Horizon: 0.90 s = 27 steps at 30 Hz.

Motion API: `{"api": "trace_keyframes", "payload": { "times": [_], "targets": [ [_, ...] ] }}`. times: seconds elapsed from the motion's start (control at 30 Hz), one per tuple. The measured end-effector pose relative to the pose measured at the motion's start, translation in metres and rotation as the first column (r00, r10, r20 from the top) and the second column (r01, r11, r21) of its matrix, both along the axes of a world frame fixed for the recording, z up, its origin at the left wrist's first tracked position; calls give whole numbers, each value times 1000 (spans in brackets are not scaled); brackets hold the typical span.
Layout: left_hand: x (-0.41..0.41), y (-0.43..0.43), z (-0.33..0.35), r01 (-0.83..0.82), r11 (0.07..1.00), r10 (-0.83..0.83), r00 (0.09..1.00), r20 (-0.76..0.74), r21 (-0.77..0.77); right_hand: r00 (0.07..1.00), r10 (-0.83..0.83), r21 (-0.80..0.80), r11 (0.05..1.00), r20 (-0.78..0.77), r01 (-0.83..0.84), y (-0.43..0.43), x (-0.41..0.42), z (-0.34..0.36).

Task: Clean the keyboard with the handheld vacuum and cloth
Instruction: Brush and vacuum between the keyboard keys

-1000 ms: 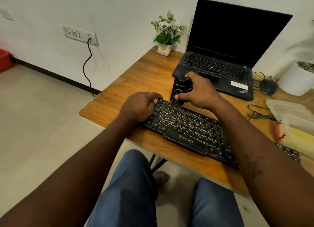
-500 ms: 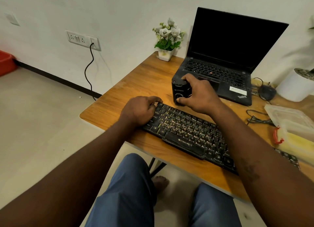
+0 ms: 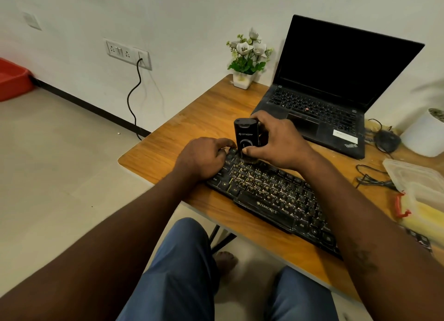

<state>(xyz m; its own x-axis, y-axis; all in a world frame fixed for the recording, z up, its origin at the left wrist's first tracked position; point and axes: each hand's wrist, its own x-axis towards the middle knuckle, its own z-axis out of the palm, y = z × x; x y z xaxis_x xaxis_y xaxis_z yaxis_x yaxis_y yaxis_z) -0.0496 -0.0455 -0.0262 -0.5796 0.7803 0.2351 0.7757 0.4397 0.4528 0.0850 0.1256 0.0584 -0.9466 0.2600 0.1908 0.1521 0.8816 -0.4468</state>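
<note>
A black keyboard with lit key legends lies at an angle on the wooden desk. My right hand grips a small black handheld vacuum, held upright with its lower end on the keyboard's far left corner. My left hand rests on the keyboard's left end, fingers curled over its edge and keys. No cloth can be made out with certainty; something yellow lies at the right edge.
An open black laptop stands behind the keyboard. A small potted flower sits at the desk's back corner. Cables and a mouse, a white pot and a clear plastic container fill the right side.
The vacuum in my right hand has shifted left along the keyboard's top rows toward its left corner, close to my left hand. My left hand stays on the keyboard's left end.
</note>
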Motion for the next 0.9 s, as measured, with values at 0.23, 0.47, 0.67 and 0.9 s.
{"api": "trace_keyframes", "payload": {
  "times": [0.23,0.47,0.67,0.9],
  "targets": [
    [-1,0,-1,6,1000,-6,1000,7,12,994,-100,23,995,-39,101,5,3,-2],
    [0,0,0,1,1000,-1,1000,19,12,986,-161,116,979,-39,165,2,-5,3],
    [1,-1,1,8,1000,-8,1000,-17,17,998,-62,34,997,-23,63,-15,-18,-2],
    [-1,1,-1,-7,1000,7,1000,-28,4,995,-70,-15,998,-70,69,-13,-15,-6]
  ]
}}
